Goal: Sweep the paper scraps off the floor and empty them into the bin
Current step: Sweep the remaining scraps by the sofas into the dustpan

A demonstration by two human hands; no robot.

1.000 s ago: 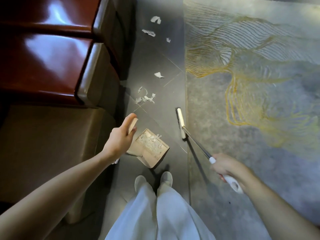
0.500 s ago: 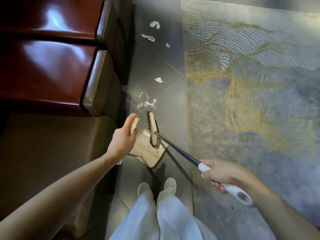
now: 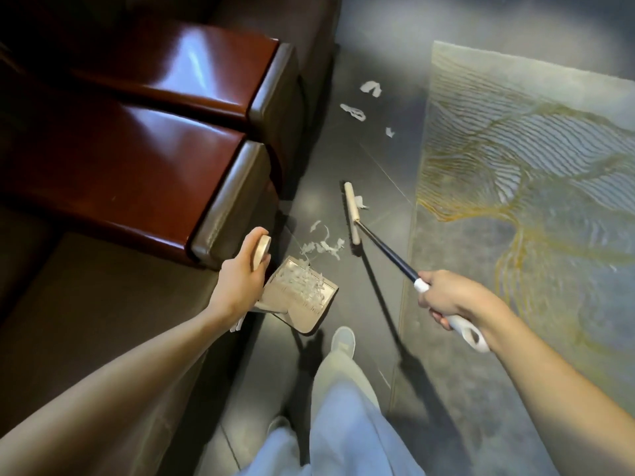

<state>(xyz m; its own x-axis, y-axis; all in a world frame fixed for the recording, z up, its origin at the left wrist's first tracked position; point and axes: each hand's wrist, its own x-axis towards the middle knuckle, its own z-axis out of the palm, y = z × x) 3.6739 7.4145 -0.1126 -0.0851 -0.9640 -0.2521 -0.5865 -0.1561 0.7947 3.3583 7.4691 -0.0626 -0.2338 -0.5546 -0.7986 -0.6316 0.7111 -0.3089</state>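
Left hand (image 3: 240,283) is curled round the upright handle of the dustpan (image 3: 311,322), with the pan resting on the dark floor (image 3: 378,159) just ahead of the hand. Right hand (image 3: 450,298) grips the white end of the broom (image 3: 385,252). Its black shaft runs forward and left to the brush head (image 3: 352,211), which is down on the floor well ahead of both hands. Paper scraps (image 3: 324,247): a loose cluster lies between the pan's open edge and the brush head, closer to the left hand. One scrap sits right against the head's right side, and three more lie further up the floor, well apart from the rest. The dustpan holds more scraps, spread over most of its tray. A rug (image 3: 532,173) lies right of the broom and red-brown cushions (image 3: 137,173) are on the left. A pale shoe (image 3: 343,340) stands just behind the pan.
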